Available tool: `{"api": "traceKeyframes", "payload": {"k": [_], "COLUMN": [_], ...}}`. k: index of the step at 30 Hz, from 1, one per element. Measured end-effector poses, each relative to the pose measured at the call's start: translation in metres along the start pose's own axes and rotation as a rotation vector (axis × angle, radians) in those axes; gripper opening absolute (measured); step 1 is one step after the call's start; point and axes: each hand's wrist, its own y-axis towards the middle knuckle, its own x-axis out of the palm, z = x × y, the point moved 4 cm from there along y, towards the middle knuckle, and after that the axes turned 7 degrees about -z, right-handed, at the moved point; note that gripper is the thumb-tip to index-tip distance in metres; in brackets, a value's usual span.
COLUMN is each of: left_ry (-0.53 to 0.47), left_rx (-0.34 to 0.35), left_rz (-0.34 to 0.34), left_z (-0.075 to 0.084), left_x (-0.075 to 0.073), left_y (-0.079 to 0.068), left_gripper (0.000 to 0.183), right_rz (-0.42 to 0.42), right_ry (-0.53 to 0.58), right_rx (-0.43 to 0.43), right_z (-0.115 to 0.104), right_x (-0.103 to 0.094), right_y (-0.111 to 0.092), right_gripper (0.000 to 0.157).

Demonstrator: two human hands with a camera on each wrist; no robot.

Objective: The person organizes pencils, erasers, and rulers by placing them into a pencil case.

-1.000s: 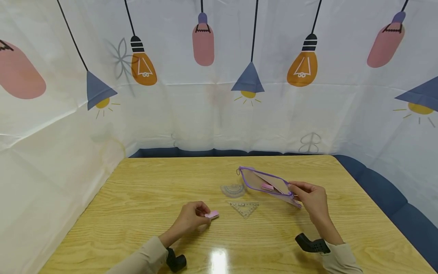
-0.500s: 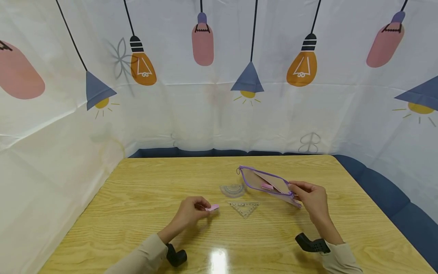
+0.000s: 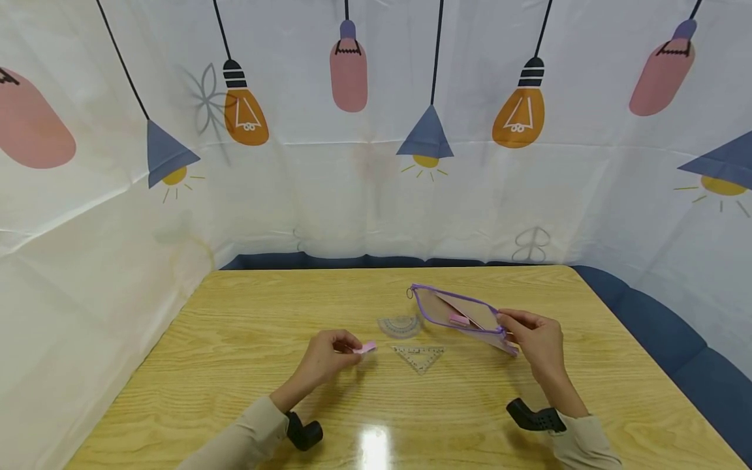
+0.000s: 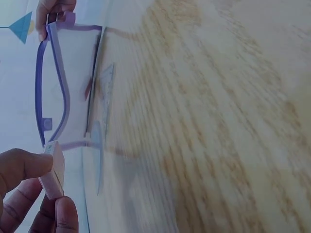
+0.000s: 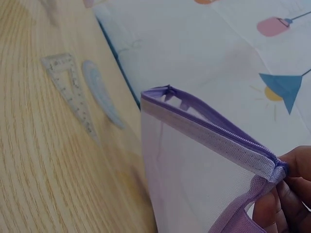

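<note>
Between thumb and fingers, my left hand [image 3: 329, 356] pinches a small pink eraser [image 3: 365, 348], raised a little over the table. The left wrist view shows the eraser [image 4: 54, 170] as a pale block. My right hand [image 3: 536, 336] grips one end corner of a sheer zip pouch [image 3: 490, 337] with purple edging. Its mouth gapes, and a small pink block [image 3: 459, 320] and a thin flat piece show inside. Left of the pouch lie a clear protractor [image 3: 399, 327] and, nearer me, a clear set square [image 3: 420, 358].
Everything is on a wood-grain table [image 3: 235, 326]. A white curtain [image 3: 329, 196] printed with lamps hangs behind it, and dark blue padded seating [image 3: 670, 352] runs along the right side. A black wrist mount [image 3: 303, 432] sits under the left wrist.
My left hand has lifted the eraser and moved it slightly away from me. My right hand and the pouch have stayed nearly still.
</note>
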Motion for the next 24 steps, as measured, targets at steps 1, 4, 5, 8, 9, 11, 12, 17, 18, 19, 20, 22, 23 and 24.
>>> {"api": "traceKeyframes", "payload": {"k": [1,4,5,8,9,11,12,17,18,19,20,22,23,24], "left_ry": [0.001,-0.001,-0.003,-0.006,-0.007,-0.009,-0.01,-0.015,-0.018,-0.019,-0.02,-0.023,-0.023,-0.024], "left_rx": [0.006,0.014,0.015,0.015,0.014,0.016,0.017,0.038,0.04,0.044,0.045,0.047,0.047,0.048], "left_rz": [0.005,0.017,0.019,0.025,0.026,0.031,0.035,0.049,0.048,0.048,0.048,0.05,0.053,0.054], "left_z": [0.001,0.002,0.003,0.004,0.005,0.007,0.007,0.01,0.011,0.011,0.011,0.012,0.012,0.012], "left_x": [-0.001,-0.002,-0.002,-0.003,-0.003,-0.003,-0.003,-0.004,-0.004,-0.003,-0.003,-0.003,-0.002,-0.002], "left_y": [0.0,0.002,0.002,0.004,0.004,0.006,0.006,0.01,0.011,0.012,0.012,0.014,0.014,0.015], "left_gripper": [0.01,0.01,0.01,0.011,0.011,0.011,0.011,0.011,0.011,0.011,0.011,0.011,0.011,0.011], "right_rz": [0.003,0.015,0.019,0.035,0.041,0.056,0.064,0.1,0.104,0.109,0.114,0.121,0.124,0.125], "right_ry": [-0.003,-0.015,-0.018,-0.028,-0.029,-0.029,-0.026,-0.003,-0.001,0.0,0.001,0.0,0.001,0.0], "right_rx": [0.0,0.004,0.005,0.01,0.011,0.016,0.021,0.035,0.038,0.04,0.044,0.051,0.055,0.057], "right_z": [0.0,0.001,0.001,0.001,0.001,0.001,0.001,-0.001,-0.001,-0.001,-0.001,-0.001,-0.001,-0.001], "right_x": [0.0,0.0,0.0,0.001,0.0,0.0,0.0,-0.001,-0.001,-0.001,-0.001,-0.002,-0.002,-0.002], "right_y": [0.0,0.0,0.0,0.001,0.001,0.001,0.001,0.001,0.001,0.001,0.001,0.001,0.001,0.001], "right_gripper": [0.04,0.04,0.04,0.039,0.039,0.038,0.038,0.038,0.038,0.038,0.038,0.038,0.038,0.038]}}
